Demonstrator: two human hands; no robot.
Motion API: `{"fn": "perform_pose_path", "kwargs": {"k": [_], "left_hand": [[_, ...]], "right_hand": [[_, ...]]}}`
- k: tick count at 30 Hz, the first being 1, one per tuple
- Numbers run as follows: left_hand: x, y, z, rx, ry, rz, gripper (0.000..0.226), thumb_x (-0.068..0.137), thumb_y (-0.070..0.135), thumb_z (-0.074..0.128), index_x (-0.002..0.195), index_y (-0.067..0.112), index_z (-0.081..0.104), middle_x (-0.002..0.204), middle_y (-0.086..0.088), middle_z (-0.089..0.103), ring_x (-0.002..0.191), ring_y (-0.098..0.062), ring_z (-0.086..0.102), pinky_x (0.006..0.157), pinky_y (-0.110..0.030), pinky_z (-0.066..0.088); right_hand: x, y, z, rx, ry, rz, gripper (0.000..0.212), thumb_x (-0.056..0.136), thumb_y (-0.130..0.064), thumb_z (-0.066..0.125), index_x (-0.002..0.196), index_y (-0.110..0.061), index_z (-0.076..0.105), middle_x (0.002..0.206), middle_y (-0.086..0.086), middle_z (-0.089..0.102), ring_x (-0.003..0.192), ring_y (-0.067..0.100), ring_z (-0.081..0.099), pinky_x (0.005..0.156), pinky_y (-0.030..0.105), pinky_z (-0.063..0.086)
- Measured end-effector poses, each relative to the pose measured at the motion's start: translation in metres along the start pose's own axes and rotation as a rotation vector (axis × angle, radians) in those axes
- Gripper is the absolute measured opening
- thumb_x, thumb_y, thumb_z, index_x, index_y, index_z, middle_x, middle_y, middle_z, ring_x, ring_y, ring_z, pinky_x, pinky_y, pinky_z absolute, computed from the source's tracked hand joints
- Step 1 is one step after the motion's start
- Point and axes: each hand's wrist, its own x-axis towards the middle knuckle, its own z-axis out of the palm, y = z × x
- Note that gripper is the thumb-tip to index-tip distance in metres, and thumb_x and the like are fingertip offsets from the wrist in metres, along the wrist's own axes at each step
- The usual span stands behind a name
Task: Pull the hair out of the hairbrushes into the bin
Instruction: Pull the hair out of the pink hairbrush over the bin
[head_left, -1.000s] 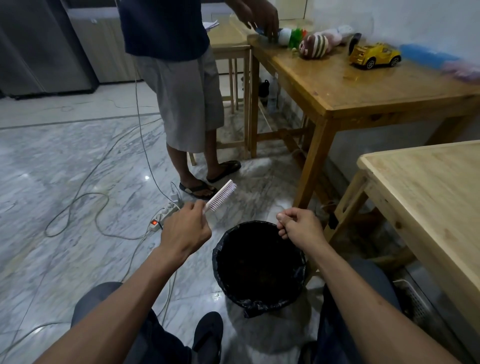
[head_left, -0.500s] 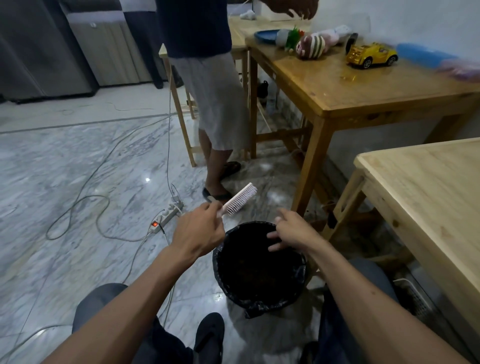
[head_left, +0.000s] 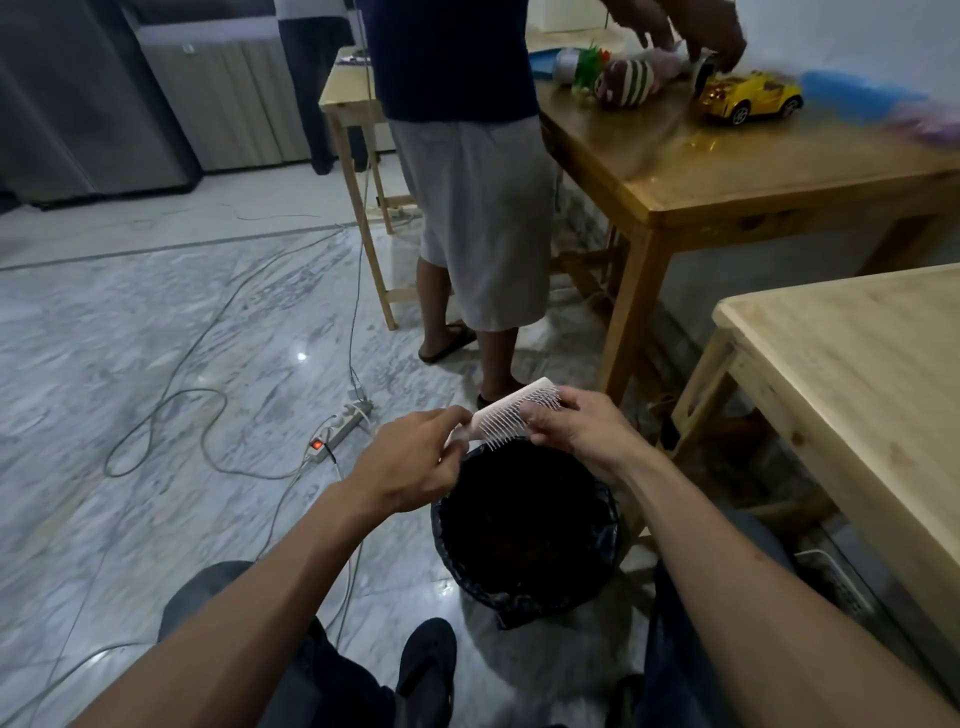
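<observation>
A pale pink hairbrush (head_left: 506, 413) with white bristles hangs over the far rim of the black-lined bin (head_left: 524, 582) on the floor between my feet. My left hand (head_left: 415, 457) grips the brush by its handle end, the handle hidden in my fist. My right hand (head_left: 576, 423) pinches at the bristles on the brush's far end, thumb and fingertips pressed into them. Any hair between my fingers is too fine to make out. The bin's inside is dark.
Another person (head_left: 467, 171) stands just beyond the bin, handling toys on a wooden table (head_left: 753, 171). A second light wooden table (head_left: 857, 374) is at my right. A power strip (head_left: 337, 428) and cables (head_left: 171, 395) cross the marble floor to the left.
My right hand rose from the bin's rim to the brush bristles. My left hand brought the brush right, over the bin. The standing person stepped right towards the table.
</observation>
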Motion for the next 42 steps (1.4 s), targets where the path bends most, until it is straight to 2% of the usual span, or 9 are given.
{"fn": "perform_pose_path", "kwargs": {"k": [5,10,20,25,30,33,36,39,42], "left_hand": [[-0.003,-0.007,-0.002,-0.042,-0.023,0.004,0.033,0.091,0.028,0.05,0.116,0.016,0.066,0.093,-0.007,0.074,0.069,-0.022,0.055,0.059,-0.033,0.041],[-0.007,-0.012,-0.006,-0.026,-0.023,0.028,0.036,0.091,0.03,0.05,0.12,0.016,0.066,0.098,-0.006,0.075,0.078,-0.028,0.063,0.062,-0.034,0.043],[-0.005,-0.028,-0.008,0.319,-0.014,0.003,0.043,0.087,0.034,0.035,0.117,0.017,0.061,0.091,-0.004,0.067,0.061,-0.034,0.063,0.047,-0.037,0.05],[-0.021,-0.045,-0.007,0.351,0.005,-0.17,0.037,0.084,0.029,0.042,0.111,0.013,0.062,0.093,-0.01,0.069,0.064,-0.038,0.062,0.049,-0.036,0.044],[-0.018,-0.035,0.001,0.309,0.015,-0.184,0.038,0.086,0.031,0.039,0.113,0.015,0.061,0.101,-0.007,0.07,0.07,-0.036,0.065,0.052,-0.037,0.049],[-0.017,-0.028,0.0,0.27,0.029,-0.19,0.039,0.086,0.03,0.04,0.114,0.015,0.063,0.099,-0.008,0.069,0.07,-0.038,0.064,0.055,-0.04,0.053],[-0.016,-0.025,0.001,0.221,0.052,-0.201,0.035,0.089,0.029,0.043,0.114,0.015,0.063,0.097,-0.01,0.07,0.075,-0.039,0.065,0.059,-0.043,0.053],[-0.011,-0.019,0.004,0.159,0.05,-0.222,0.028,0.094,0.027,0.049,0.116,0.016,0.062,0.097,-0.01,0.07,0.08,-0.038,0.065,0.062,-0.04,0.051],[-0.007,-0.013,0.006,0.116,0.029,-0.241,0.029,0.095,0.028,0.047,0.117,0.016,0.061,0.097,-0.009,0.07,0.084,-0.037,0.065,0.066,-0.042,0.05]], "right_hand": [[0.004,0.005,0.003,0.097,0.063,0.126,0.026,0.08,-0.008,0.082,0.096,0.01,0.072,0.093,0.02,0.076,0.079,0.02,0.076,0.066,0.017,0.06],[0.002,0.01,0.003,0.034,0.059,0.13,0.013,0.085,-0.001,0.076,0.083,0.009,0.069,0.067,0.012,0.066,0.052,0.012,0.062,0.052,0.014,0.052],[-0.007,0.003,0.017,-0.181,0.314,0.007,0.016,0.094,-0.005,0.07,0.081,0.003,0.074,0.068,0.015,0.063,0.048,0.011,0.059,0.048,0.017,0.053],[-0.013,-0.004,0.004,-0.135,0.226,0.054,0.016,0.099,0.003,0.059,0.106,0.009,0.072,0.099,0.023,0.071,0.078,0.023,0.072,0.065,0.024,0.062],[-0.012,-0.002,0.007,-0.397,-0.084,0.239,0.069,0.092,0.023,0.032,0.149,-0.011,0.049,0.144,-0.003,0.047,0.114,0.033,0.066,0.079,0.041,0.065],[-0.01,-0.008,0.008,-0.656,0.131,0.082,0.057,0.092,0.016,0.045,0.133,-0.018,0.068,0.131,-0.007,0.058,0.086,0.025,0.076,0.064,0.038,0.066],[-0.01,-0.014,0.004,-0.995,0.269,-0.058,0.03,0.091,-0.023,0.073,0.117,-0.039,0.071,0.105,-0.012,0.076,0.053,0.014,0.073,0.066,0.039,0.064],[-0.011,-0.021,0.003,-1.219,0.266,-0.05,0.018,0.095,-0.054,0.06,0.097,-0.042,0.073,0.09,-0.011,0.078,0.079,0.014,0.074,0.081,0.038,0.058],[-0.011,-0.021,0.001,-1.102,0.228,-0.065,0.022,0.098,-0.019,0.06,0.103,-0.027,0.08,0.101,-0.008,0.076,0.097,0.013,0.07,0.083,0.026,0.052]]}}
